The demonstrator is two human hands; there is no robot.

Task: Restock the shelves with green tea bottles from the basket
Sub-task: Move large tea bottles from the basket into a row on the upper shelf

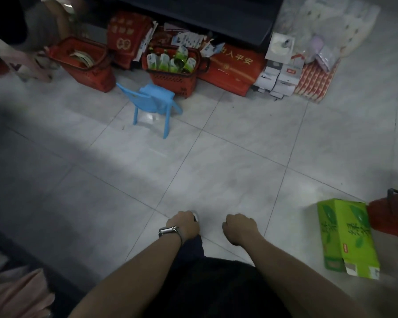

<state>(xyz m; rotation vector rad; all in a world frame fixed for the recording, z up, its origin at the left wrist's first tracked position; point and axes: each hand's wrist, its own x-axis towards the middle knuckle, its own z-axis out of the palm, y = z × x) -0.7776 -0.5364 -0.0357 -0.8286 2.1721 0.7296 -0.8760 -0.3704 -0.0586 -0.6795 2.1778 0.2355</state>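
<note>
**Heading for the basket, nothing in hand**

Nearest, left hand (pixel 183 226), watch on the wrist, curled knuckles-up; something white at the fingertips, so cannot tell whether holding anything. Beside it, right hand (pixel 240 227) balled in a loose fist, gripping nothing. Off right, on pale grey floor tiles (pixel 216 157), a green tea carton (pixel 347 237). Further on, a blue plastic child's chair (pixel 154 99), and just behind it the red basket (pixel 172 81) packed with green tea bottles (pixel 164 61). Probably between trips: next, stepping round the chair, bending, uncurling fingers to lift bottles. Beyond, red gift boxes (pixel 234 65) under a dark shelf unit (pixel 193 17).
</note>
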